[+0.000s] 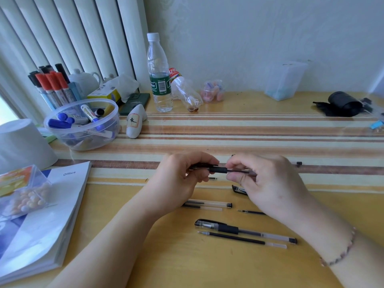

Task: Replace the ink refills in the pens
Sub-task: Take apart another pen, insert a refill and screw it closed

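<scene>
- Yellow wooden worktop point(166, 256) with a striped runner, against a pale wall; a tub of markers point(83, 125) and a water bottle point(159, 75) stand well beyond the hands.
- Left hand point(182, 177) has its grip curled round the tip end of a black pen point(218, 169), held level just above the worktop.
- Right hand point(268, 183) pinches the same pen's barrel end between thumb and fingers.
- Judged step: twisting the tip section and barrel of this pen, to open or to close it; which one cannot be told.
- Nearer the body than the grip: an empty clear barrel point(209, 204), a capped pen point(245, 230) and a loose refill point(241, 239) just beside it.
- A cap point(239, 189) lies under the right hand.
- Next move calls for opposed turning of both hands, keeping the pen straight so the refill does not bend.
</scene>
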A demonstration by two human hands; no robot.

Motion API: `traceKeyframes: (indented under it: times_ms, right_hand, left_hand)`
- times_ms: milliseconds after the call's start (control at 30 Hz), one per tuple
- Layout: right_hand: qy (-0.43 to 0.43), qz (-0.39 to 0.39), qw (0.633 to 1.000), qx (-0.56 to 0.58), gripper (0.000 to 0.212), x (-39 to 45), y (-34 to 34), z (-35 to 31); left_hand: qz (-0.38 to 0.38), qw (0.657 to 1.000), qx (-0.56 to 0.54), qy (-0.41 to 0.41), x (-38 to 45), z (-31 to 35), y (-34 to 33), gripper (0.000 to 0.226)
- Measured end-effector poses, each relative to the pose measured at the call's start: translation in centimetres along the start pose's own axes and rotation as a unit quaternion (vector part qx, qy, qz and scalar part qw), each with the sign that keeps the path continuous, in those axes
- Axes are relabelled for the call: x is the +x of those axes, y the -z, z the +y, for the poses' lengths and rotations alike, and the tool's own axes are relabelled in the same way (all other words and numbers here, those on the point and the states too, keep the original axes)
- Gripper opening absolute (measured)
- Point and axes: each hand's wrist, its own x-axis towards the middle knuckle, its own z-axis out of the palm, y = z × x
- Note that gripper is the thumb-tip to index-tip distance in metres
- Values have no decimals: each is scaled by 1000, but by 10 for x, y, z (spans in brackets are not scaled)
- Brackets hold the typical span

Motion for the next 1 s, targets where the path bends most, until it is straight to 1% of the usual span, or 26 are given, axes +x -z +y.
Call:
traceKeyframes:
  times_ms: [67,133,200,233,267,300,367,400,433,500,600,633,700,767,833,867,967,1000]
  right_hand:
    - [-2,1,1000,8,17,0,-2,-1]
    - [-18,5,999,47,19,-1,-3,-1]
    - [-17,-13,996,82,24,1,0,-5]
    - [-7,-26,997,78,30,3,3,-6]
    - [4,-29,998,62,34,6,7,-3]
    - [1,-16,999,42,35,8,12,3]
    - [-67,29,997,6,26,13,23,26]
    - [-117,33,992,-20,21,15,28,39]
    - [-165,15,985,-52,18,15,32,50]
    - [-227,-47,968,-98,13,14,34,65]
    - [-260,-112,954,-96,6,12,30,71]
    - [-260,-123,953,-95,5,11,29,71]
    - [-259,-125,953,-96,6,11,29,70]
    - [-259,-107,955,-95,9,12,30,70]
    - [-260,-95,955,-109,13,11,29,71]
    - [-261,-98,953,-118,14,11,28,73]
    - [-261,-113,949,-133,14,10,25,77]
    - [-261,-111,949,-134,12,9,25,78]
  left_hand:
    - [-6,1000,23,-20,-1,3,1,35]
    - [-7,997,45,-61,-1,7,2,30]
    - [-8,993,67,-95,0,8,3,24]
    - [2,993,76,-93,2,6,5,22]
    - [25,994,82,-73,4,3,7,20]
    - [60,994,84,-38,6,-1,11,20]
    - [118,987,102,41,9,-16,18,20]
    - [131,981,124,71,11,-24,20,20]
    - [134,975,152,90,12,-31,22,19]
    - [120,965,195,127,12,-39,24,19]
    - [72,950,245,178,10,-40,25,17]
    - [56,947,261,177,9,-40,26,16]
    - [26,956,252,149,7,-38,26,18]
    - [-17,969,221,110,6,-34,25,27]
    - [-48,969,226,86,6,-34,23,34]
    - [-44,969,230,78,7,-34,23,32]
    - [-2,973,221,69,8,-35,23,9]
    - [7,972,225,71,8,-34,24,5]
